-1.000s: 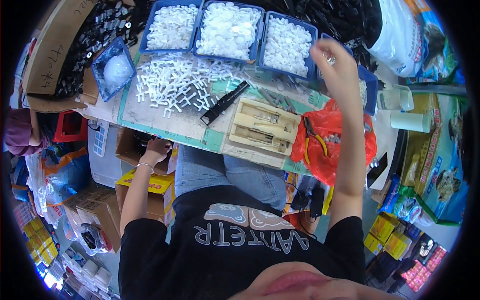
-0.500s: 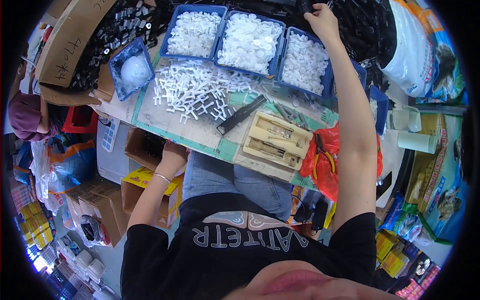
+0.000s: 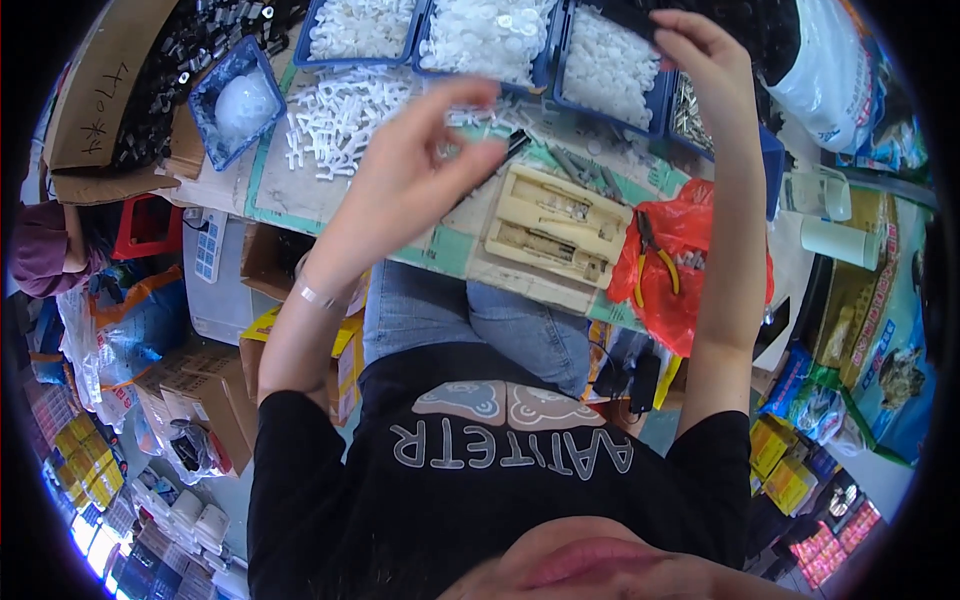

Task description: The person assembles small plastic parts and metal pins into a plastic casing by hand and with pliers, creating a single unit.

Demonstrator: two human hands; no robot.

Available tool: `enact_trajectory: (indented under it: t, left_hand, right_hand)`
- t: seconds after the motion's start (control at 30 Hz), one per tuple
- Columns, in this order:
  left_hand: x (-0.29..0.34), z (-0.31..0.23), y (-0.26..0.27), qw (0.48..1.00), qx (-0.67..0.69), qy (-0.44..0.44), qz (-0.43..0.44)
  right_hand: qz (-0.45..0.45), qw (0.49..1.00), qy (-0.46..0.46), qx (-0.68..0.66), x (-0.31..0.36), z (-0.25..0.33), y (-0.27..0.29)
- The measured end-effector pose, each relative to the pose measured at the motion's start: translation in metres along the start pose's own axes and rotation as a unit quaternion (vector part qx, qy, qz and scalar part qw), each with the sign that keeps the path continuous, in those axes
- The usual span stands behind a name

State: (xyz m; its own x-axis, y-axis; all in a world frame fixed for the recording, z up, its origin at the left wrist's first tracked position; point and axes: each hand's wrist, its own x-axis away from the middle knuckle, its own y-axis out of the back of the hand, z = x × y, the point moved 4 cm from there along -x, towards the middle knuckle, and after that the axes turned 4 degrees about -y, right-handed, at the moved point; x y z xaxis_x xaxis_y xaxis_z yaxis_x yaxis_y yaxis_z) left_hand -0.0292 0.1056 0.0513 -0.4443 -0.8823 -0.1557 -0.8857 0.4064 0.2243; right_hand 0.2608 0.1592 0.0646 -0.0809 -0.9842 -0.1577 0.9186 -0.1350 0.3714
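Apparently mid-pickup, the right hand point(image 3: 712, 68) seems to pinch a black strip point(image 3: 625, 15); the blurred left hand point(image 3: 415, 170), looking empty, hovers above a dark bar point(image 3: 516, 143). The next move probably calls for a steady left-hand grip.

The left hand point(image 3: 405, 178) is blurred by motion, with its fingers spread and its thumb apart. It is positioned above the surface point(image 3: 295, 200), over the white branched parts point(image 3: 325, 125) and a partly hidden black bar point(image 3: 516, 143). The right hand point(image 3: 718, 72) pinches one end of a dark elongated part point(image 3: 630, 16) at the upper edge of the third blue bin, which contains white pieces point(image 3: 610, 75). A cream fixture point(image 3: 553, 240) with two long recesses lies nearer the person. Gray rods point(image 3: 575, 168) lie just beyond it. To its right, yellow-handled pliers point(image 3: 645, 234) rest on a red plastic bag point(image 3: 668, 325).
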Motion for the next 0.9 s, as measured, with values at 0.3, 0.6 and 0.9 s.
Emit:
enact_trajectory:
  t: [0.3, 0.6, 0.9]
  left_hand:
    - [0.038, 0.016, -0.087, 0.991, 0.125, 0.01, -0.035]
    - [0.07, -0.006, -0.052, 0.963, -0.197, -0.175, -0.057]
    - [0.025, 0.052, 0.138, 0.877, -0.345, -0.162, -0.292]
  right_hand:
    - [-0.07, 0.973, -0.129, -0.178, 0.13, 0.018, -0.043]
    - [0.059, 0.988, -0.012, 0.142, 0.153, 0.043, -0.057]
    - [0.014, 0.982, 0.073, 0.176, 0.176, 0.012, -0.113]
